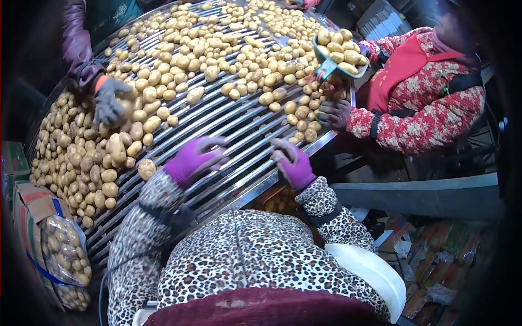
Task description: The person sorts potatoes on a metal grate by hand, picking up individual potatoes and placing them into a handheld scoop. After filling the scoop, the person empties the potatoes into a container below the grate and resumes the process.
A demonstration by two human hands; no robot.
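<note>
one view only, worn on the head, tipped forward and steeply down. the wearer's own leopard-print jacket (255, 255) fills the bottom edge, with left hand (196, 158) and right hand (293, 163) close ahead. the roller tabletop (239, 127) runs off diagonally to the top. wide lens, dark rounded corners.

Left hand (196, 158) and right hand (293, 163) stretch forward, palms down, fingers loose.
</note>
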